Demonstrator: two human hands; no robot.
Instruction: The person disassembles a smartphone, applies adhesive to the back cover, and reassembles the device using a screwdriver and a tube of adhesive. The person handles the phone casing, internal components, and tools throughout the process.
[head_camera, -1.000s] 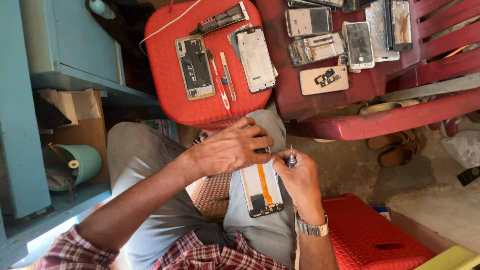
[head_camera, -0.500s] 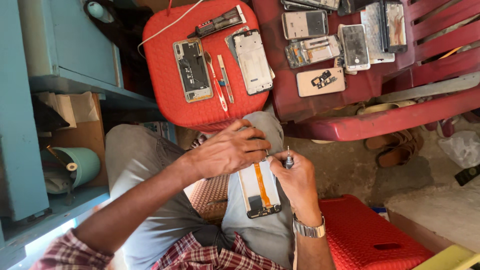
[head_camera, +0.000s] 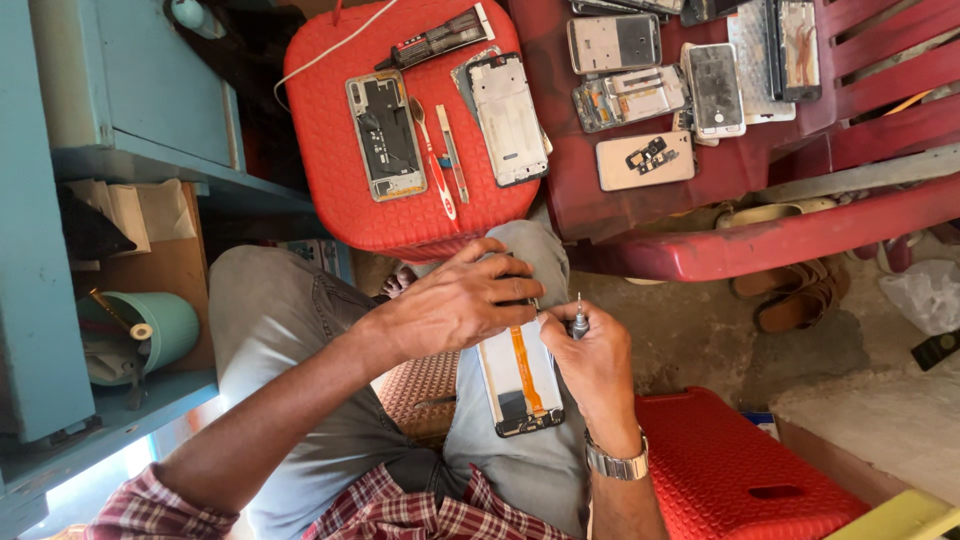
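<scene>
An opened smartphone with a white inner frame and an orange ribbon cable (head_camera: 520, 385) lies lengthwise on the person's right thigh, which is clad in grey trousers and serves as the work surface. The left hand (head_camera: 455, 305) is clamped over the far end of that phone, fingers curled down on it, seemingly to pin it flat against the leg so it cannot slide. Just to the right of the phone's far end, the right hand (head_camera: 590, 360) pinches a small screwdriver with a dark grip and thin metal tip (head_camera: 578, 320) between thumb and fingertips, its shaft upright, close beside the phone's edge; a metal wristwatch (head_camera: 615, 465) sits on that wrist. Beyond the phone, past the knee, stands a round red plastic stool (head_camera: 330, 150) used as a tray: on it lie a stripped phone back with dark innards (head_camera: 385, 135), a white phone frame (head_camera: 508, 118), a red-handled toothbrush (head_camera: 432, 160) and a tube of adhesive (head_camera: 435, 40), all within reach. Further right of the stool, a dark red plastic chair (head_camera: 800, 240) carries more dismantled phones.
</scene>
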